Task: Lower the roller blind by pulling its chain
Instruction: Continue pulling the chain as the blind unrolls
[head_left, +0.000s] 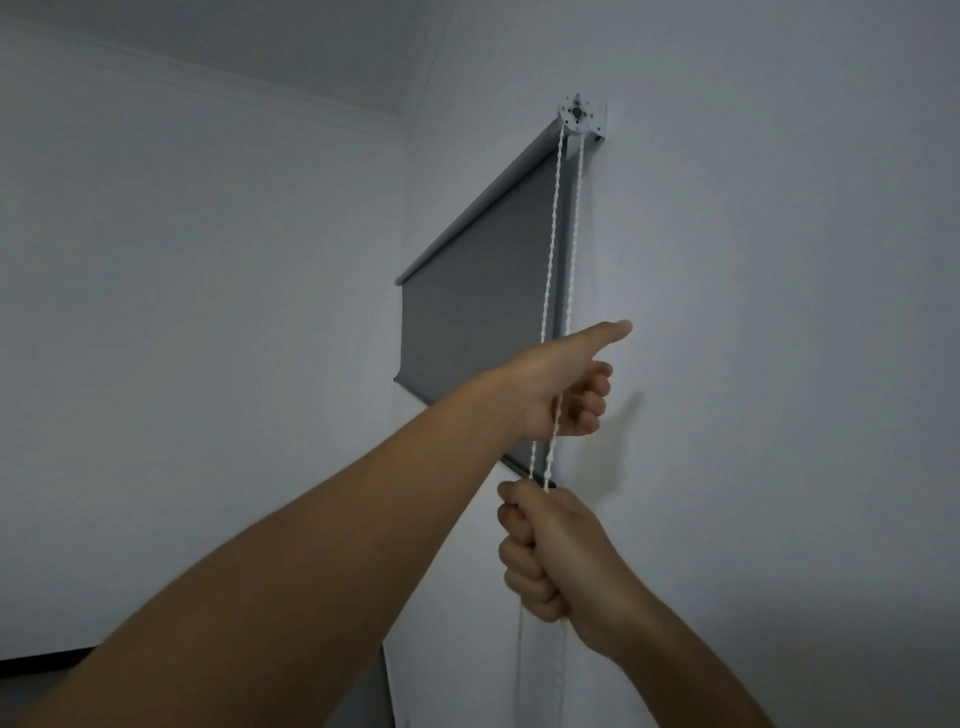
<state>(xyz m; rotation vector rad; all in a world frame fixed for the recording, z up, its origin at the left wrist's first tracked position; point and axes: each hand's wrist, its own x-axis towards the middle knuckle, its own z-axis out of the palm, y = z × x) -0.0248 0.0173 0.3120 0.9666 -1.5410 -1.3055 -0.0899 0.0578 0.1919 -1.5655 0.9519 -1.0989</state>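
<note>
Right hand (550, 556) fisted on chain (553, 260) | left hand (561, 395) curled around strand at 12 o'clock | roller blind (478, 312) partly lowered; more pulling likely remains

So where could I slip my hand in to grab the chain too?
Free chain runs between the bracket and the left hand. Between that and the right hand it's crowded. Bare wall lies right.

The single head view looks up from close below at the wall-mounted blind bracket (582, 118) beside a corner.
</note>
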